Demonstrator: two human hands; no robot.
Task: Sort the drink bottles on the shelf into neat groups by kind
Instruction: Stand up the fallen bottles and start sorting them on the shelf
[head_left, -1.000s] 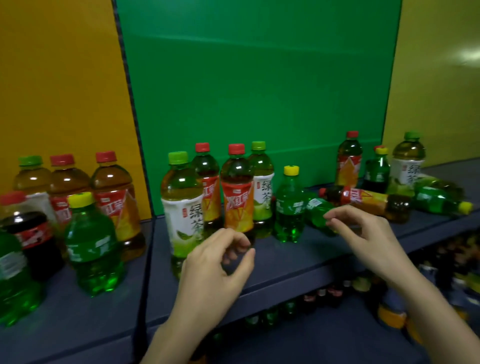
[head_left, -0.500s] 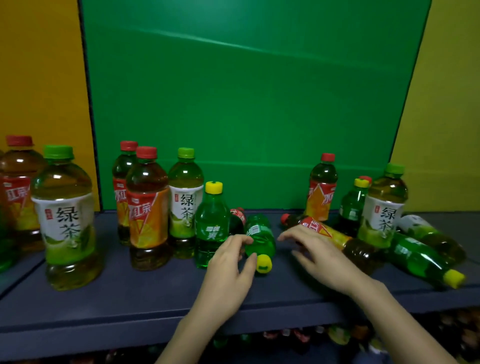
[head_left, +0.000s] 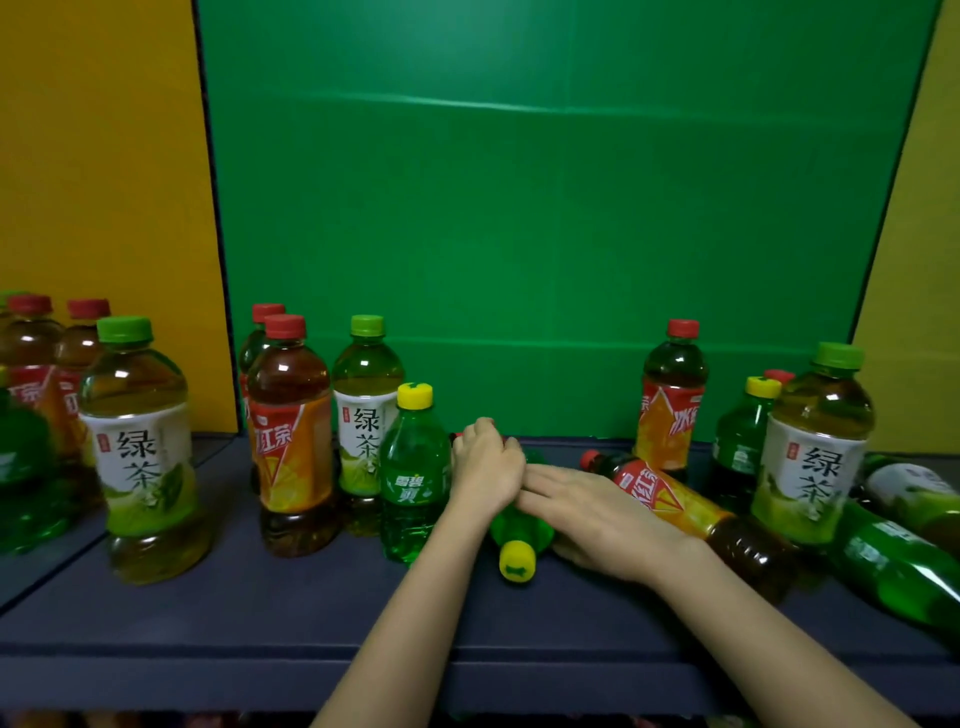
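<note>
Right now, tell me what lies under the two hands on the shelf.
A lying green bottle, yellow cap toward the camera. The left hand curls over its far end; the right hand lies flat along its side. Its label and base are covered.

Dim overhead light leaves small white glints on the shoulder of the red-tea bottle (head_left: 291, 431). Wide-angle bowing tilts the edges of the green back panel (head_left: 545, 218) at 3 and 9 o'clock. The 6 o'clock rim is blurred.

Staged shop display, dark shelf (head_left: 260, 613) stocked with drink bottles (head_left: 291, 441), green backing panel (head_left: 545, 208), yellow panels (head_left: 104, 156) alongside
</note>
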